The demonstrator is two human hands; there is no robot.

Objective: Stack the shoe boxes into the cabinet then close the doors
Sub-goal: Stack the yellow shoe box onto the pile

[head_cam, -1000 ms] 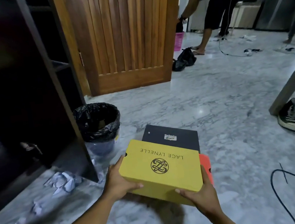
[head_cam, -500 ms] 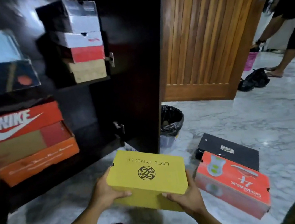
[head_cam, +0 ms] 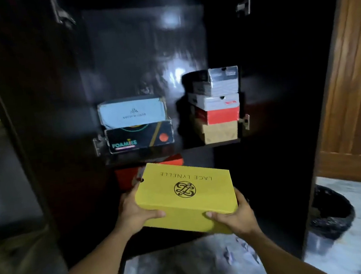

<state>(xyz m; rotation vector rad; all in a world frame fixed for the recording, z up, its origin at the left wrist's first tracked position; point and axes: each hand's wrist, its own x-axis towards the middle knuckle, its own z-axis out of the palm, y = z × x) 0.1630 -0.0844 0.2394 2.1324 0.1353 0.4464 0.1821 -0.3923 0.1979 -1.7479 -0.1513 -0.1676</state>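
A yellow shoe box [head_cam: 186, 195] marked LACE LYNELLE is held level in front of the dark open cabinet [head_cam: 273, 102]. My left hand [head_cam: 135, 210] grips its left end and my right hand [head_cam: 234, 216] grips its near right corner. On the shelf above sit a pale blue box [head_cam: 131, 112] on a black FOAMIES box [head_cam: 139, 137], and to the right a stack of several boxes [head_cam: 216, 105]. A red box [head_cam: 127, 177] on the lower shelf is partly hidden behind the yellow box.
The cabinet's dark doors stand open at the left [head_cam: 22, 133] and right [head_cam: 305, 121]. A bin with a black liner [head_cam: 328, 218] stands on the marble floor at the right, beside a wooden door [head_cam: 354, 81]. Crumpled paper [head_cam: 239, 252] lies on the floor below the box.
The view has swung left to face the cabinet. Both hands have raised the yellow box from near the floor up to the lower shelf opening. The floor boxes are out of view.
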